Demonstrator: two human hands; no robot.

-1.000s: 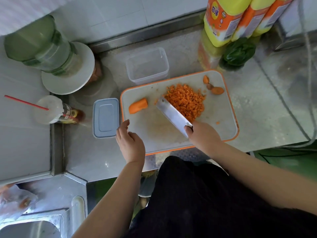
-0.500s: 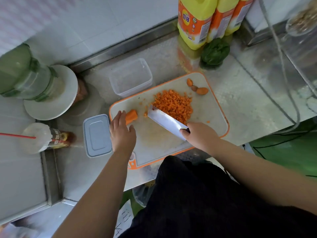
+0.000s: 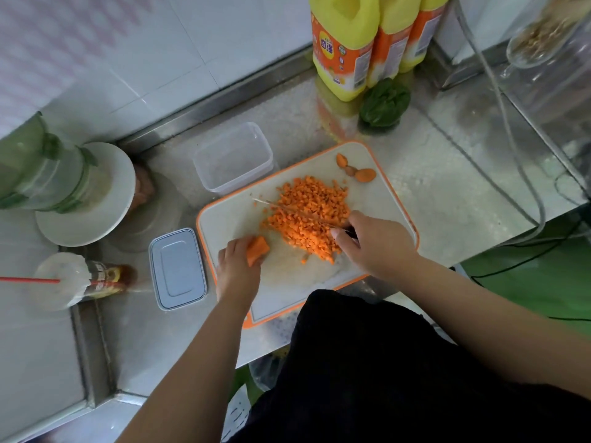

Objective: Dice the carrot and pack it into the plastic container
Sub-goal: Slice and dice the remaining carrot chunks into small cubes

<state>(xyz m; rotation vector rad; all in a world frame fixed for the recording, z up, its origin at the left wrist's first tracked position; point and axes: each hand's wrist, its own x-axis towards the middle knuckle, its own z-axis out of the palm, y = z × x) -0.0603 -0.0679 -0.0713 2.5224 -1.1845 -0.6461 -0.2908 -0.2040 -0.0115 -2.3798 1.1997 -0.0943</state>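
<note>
On the steel desk lies a white cutting board with an orange rim. A heap of diced carrot covers the middle of the board. The right hand grips the handle of a knife, with the fingers curled around it; the handle itself is almost hidden under the hand. The blade is seen nearly edge-on and lies across the heap, pointing to the far left side of the board.

The left hand holds a carrot piece that is not yet cut. Its fingers are curled over the piece and hold it down on the near left part of the board, just beside the heap. Three carrot ends lie at the far right corner of the board, apart from the heap.

The plastic container stands open on the desk, just behind the far left corner of the board, and I see no carrot in it. Its lid lies flat on the desk, just beside the left edge of the board.

Behind the board stand yellow bottles with orange labels, and a green leafy vegetable lies in front of them. At the left stands a blender with a green jar, and near it a drink cup with a red straw.
</note>
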